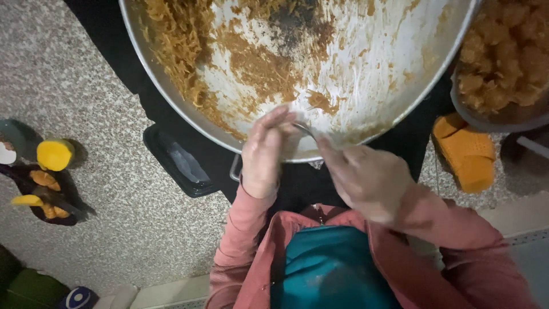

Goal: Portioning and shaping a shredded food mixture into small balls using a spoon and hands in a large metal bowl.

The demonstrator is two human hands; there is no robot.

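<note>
Both hands meet at the pan (171, 91) rim. Left hand (264, 153) curls on a spoon (303, 129); right hand (366, 177) pinches its handle. Black tray (180, 163) just beside the pan.

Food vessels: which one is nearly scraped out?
The big metal pan at the hands: smeared, only some noodles left. The bowl on the right is heaped full.
</note>
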